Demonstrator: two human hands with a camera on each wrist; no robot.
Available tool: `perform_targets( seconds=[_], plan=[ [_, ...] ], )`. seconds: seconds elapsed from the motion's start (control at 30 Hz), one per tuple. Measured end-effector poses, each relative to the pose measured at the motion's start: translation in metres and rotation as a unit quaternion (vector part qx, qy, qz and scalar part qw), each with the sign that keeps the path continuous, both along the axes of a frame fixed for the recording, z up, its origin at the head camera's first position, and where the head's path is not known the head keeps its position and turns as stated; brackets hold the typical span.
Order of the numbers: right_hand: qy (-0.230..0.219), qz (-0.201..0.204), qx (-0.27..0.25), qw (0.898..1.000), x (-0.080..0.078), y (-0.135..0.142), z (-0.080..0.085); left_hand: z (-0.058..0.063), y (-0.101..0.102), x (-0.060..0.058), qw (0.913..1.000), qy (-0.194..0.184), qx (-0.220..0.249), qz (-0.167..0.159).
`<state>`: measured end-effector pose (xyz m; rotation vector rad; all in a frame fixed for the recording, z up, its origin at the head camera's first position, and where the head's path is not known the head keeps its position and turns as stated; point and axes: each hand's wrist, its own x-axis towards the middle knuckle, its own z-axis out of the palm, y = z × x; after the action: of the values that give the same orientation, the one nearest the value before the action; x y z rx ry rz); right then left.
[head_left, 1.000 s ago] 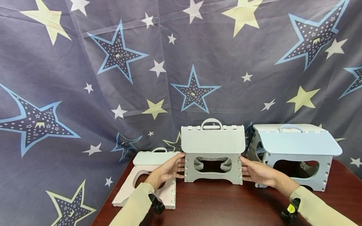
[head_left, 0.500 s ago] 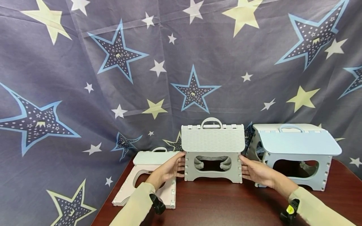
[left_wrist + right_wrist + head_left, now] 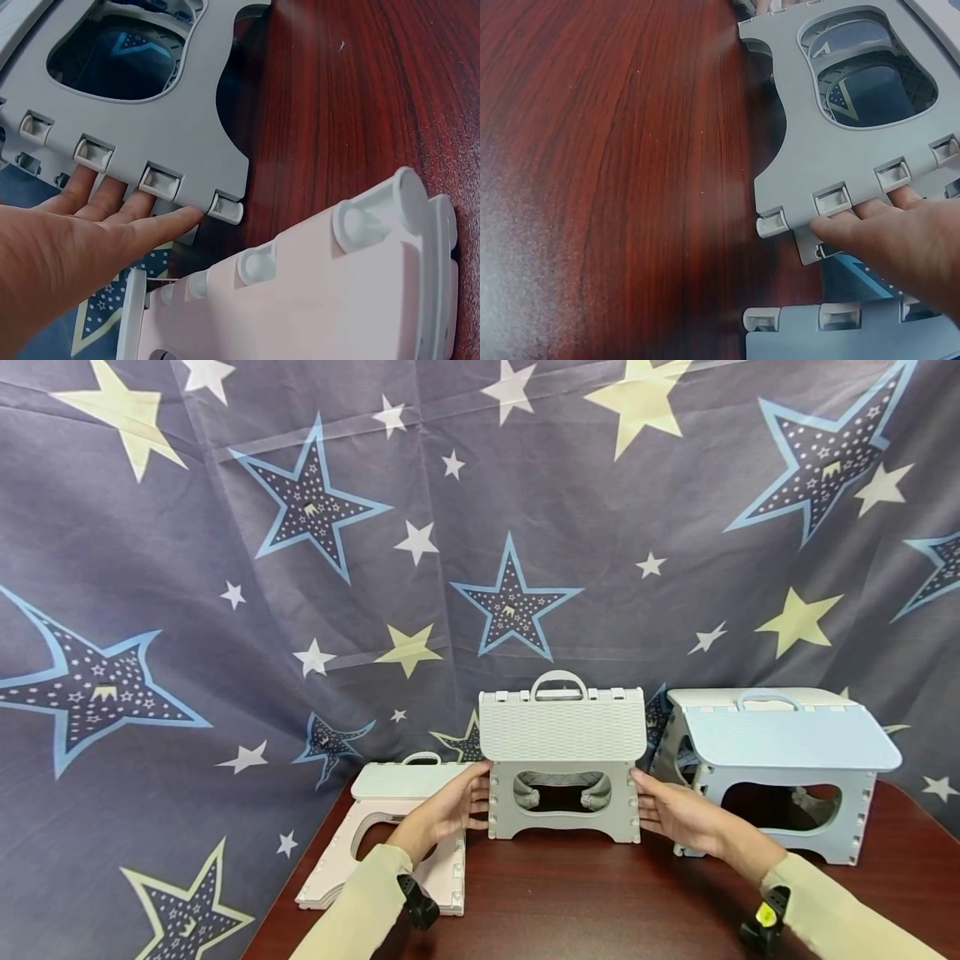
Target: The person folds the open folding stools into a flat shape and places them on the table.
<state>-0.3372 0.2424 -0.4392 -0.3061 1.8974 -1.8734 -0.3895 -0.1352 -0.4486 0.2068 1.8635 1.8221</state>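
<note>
**Grey folding stool [image 3: 562, 727], judged midway between flat and fully spread**

Centre frame, on the desk [image 3: 555, 893]: left hand [image 3: 448, 810] and right hand [image 3: 682, 817] touch its sides, fingers nearly straight, not curled round. Blue folding stool [image 3: 795, 735], right, seems spread wider; pink folding stool [image 3: 446, 870], lower left, remains folded flat.

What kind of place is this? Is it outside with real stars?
Probably an indoor room, though I can't tell which: those stars are printed on a hanging cloth behind a brown table with folding stools.
</note>
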Motion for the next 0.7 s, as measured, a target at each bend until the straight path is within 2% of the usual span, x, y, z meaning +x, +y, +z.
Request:
perform_targets(
  seconds=[0.7],
  plan=[
    [-0.01,-0.037,0.017,0.999,-0.0043,-0.0063,-0.0012,0.0008,0.004,-0.0046,0.9999,0.006,0.003,0.015]
  ],
)
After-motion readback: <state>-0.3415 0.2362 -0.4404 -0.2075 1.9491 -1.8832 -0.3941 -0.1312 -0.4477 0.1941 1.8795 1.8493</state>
